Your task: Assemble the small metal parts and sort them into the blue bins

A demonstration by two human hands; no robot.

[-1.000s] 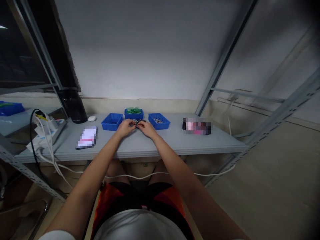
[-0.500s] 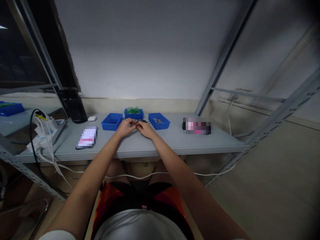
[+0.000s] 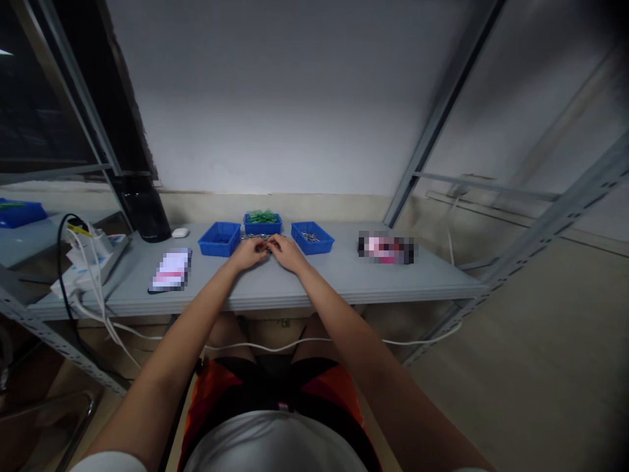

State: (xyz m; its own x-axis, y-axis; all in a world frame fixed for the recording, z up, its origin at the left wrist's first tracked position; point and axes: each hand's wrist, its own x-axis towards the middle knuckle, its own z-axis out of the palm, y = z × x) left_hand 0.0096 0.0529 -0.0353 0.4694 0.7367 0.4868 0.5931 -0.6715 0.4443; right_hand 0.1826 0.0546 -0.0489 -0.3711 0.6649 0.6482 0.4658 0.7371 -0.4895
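Note:
Over the grey shelf top, my left hand and my right hand meet fingertip to fingertip. Both are closed in a pinch; whatever lies between the fingers is too small and hidden to name. Just behind them is a pile of small metal pieces, partly covered by the hands. A blue bin with dark contents sits left of my left hand. To the right of my right hand, another blue bin holds thin metal pieces. A third blue bin at the back carries green pieces.
A phone, a white earbud case and a black bottle are on the left. A power strip with cables lies at the left end. A blurred-out item rests on the right. Metal posts frame the shelf.
My fingers have curled slightly and shifted a little, staying together at the same spot. The bins and other items have not moved.

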